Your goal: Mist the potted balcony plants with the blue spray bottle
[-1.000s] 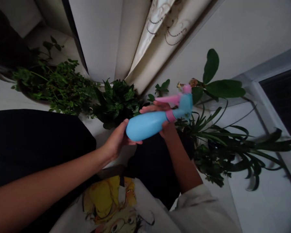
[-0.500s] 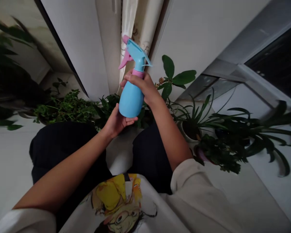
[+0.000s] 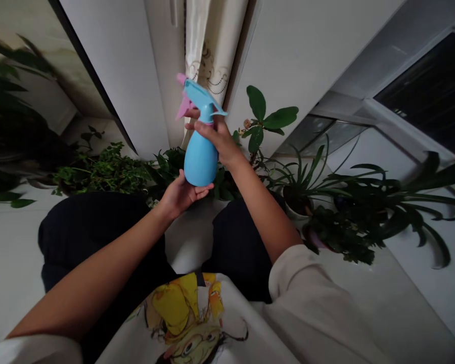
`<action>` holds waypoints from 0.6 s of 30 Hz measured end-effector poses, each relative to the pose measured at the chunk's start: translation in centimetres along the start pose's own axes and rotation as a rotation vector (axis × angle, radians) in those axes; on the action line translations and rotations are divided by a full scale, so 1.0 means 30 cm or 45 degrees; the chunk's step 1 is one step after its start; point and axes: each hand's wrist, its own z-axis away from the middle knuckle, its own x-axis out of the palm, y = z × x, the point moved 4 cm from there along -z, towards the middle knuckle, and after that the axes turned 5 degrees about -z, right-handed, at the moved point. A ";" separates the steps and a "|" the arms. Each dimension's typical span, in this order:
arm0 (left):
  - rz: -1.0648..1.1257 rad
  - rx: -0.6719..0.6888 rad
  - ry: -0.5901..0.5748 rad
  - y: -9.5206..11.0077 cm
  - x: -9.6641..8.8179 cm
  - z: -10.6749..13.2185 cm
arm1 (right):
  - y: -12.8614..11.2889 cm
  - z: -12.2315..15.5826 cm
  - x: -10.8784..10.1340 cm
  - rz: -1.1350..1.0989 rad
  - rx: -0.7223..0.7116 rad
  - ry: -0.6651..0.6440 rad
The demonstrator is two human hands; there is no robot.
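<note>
A light blue spray bottle (image 3: 200, 156) with a pink trigger and pink nozzle tip stands nearly upright in front of me, its nozzle pointing left. My right hand (image 3: 217, 137) is wrapped round its neck, just under the spray head. My left hand (image 3: 182, 193) cups the bottom of the bottle from below, fingers curled under it. Both forearms reach out over my dark trousers.
Potted plants line the floor ahead: a leafy bush (image 3: 98, 169) at left, a dark-leaved plant (image 3: 167, 164) behind the bottle, a broad-leaved stem (image 3: 267, 116), and long-leaved plants (image 3: 364, 202) at right. A curtain (image 3: 208, 55) hangs behind. A window (image 3: 428, 91) is at right.
The bottle swung from lying sideways with its nozzle to the right to standing upright with the nozzle to the left. My right hand moved up to its neck; the view tilted down.
</note>
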 end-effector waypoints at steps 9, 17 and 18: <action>0.020 -0.376 0.182 -0.233 -0.159 0.115 | 0.114 0.160 0.053 -0.175 0.305 -0.374; 0.128 -0.860 0.489 -0.566 -0.442 0.308 | 0.427 0.482 0.116 -0.146 0.749 -0.336; 0.172 -0.942 0.475 -0.613 -0.450 0.318 | 0.452 0.509 0.122 -0.110 0.770 -0.246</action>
